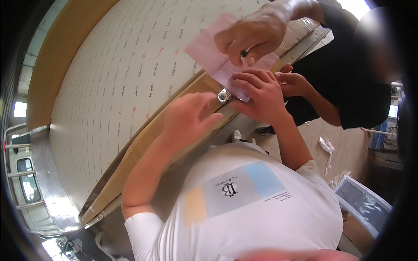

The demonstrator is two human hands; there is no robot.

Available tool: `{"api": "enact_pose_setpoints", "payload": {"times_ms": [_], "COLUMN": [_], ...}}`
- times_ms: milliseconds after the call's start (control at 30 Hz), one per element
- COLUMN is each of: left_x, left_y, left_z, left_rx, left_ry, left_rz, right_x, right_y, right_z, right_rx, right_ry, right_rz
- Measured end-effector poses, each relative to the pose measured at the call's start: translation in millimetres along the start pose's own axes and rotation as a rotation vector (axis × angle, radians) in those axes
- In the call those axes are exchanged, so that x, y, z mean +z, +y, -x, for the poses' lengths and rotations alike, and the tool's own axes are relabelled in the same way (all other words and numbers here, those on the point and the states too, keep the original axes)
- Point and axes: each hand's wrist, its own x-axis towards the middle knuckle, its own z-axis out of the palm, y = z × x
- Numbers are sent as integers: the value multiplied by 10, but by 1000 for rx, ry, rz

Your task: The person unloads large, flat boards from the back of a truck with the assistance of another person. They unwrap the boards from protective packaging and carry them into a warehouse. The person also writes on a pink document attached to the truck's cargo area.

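Note:
A pink paper form (pixel 223 75) with a raised pink sheet lies on the edge of a large board stack, with a shiny metal clip (pixel 224 95) at its near end. My right hand (pixel 261 93) rests palm down over the form's right part, fingers slightly bent on the paper and thumb apart. To the left of the clip, my left hand (pixel 187 115) hovers over the cardboard edge, slightly blurred, fingers apart and holding nothing. Another person's hand (pixel 257 35) grips a black pen (pixel 244 54) above the form. That person's other hand (pixel 294 82) is beside my right fingers.
The white printed sheet (pixel 130 78) covers the wide stack, edged by brown cardboard (pixel 126 161). The other person in dark clothes (pixel 344 82) stands at the right. A clear-lined plastic bin (pixel 363 200) is at the lower right. A vehicle (pixel 30 182) shows at the far left.

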Motion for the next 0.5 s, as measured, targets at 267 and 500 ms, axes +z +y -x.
{"api": "enact_pose_setpoints", "payload": {"times_ms": [267, 500], "left_x": [328, 238], "left_y": [-137, -240], "left_z": [-240, -15], "left_rx": [191, 95], "left_ry": [97, 183], "left_rz": [-268, -217], "right_x": [13, -12], "right_y": [57, 10], "right_z": [-12, -320], "right_rx": [198, 512], "right_ry": [129, -36], "right_rz": [-273, -563]}}
